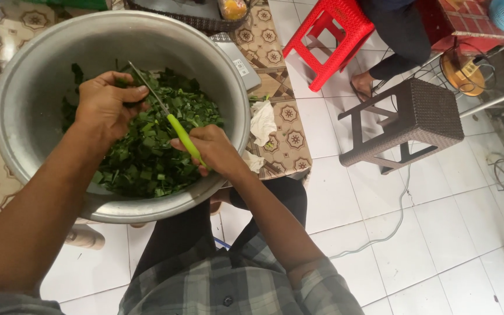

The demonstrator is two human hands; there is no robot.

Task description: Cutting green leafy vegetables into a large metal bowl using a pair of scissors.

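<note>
The right hand (216, 150) is closed in a fist around the lime-green handle of a knife (170, 119), whose thin blade runs up toward eleven o'clock and ends just beside the thumb of the left hand (105, 105). The left hand is curled, its fingers and thumb pinched on a small bunch of dark leaves held against the blade. Both hands hang over the chopped greens (144, 157), a heap of dark green pieces with a few paler stem bits, which fills the lower right part of a big grey metal basin (42, 64). The rest of the basin's inside is bare metal.

The basin sits on a counter (275, 70) covered with a tan cloth patterned in brown medallions. At three o'clock from the basin, crumpled white paper (262, 121) lies on the cloth near its edge, with a few green scraps beside it. At twelve o'clock a dark woven tray (193, 22) shows at the top edge.

Below the hands are the person's plaid shirt and dark trousers. On the white tiled floor (438, 233), at three o'clock, stands a dark brown woven stool (415, 119); a red plastic stool (333, 35) stands at one o'clock, next to another person's leg and sandalled foot (364, 84). A pale cable (392, 224) trails across the tiles.
</note>
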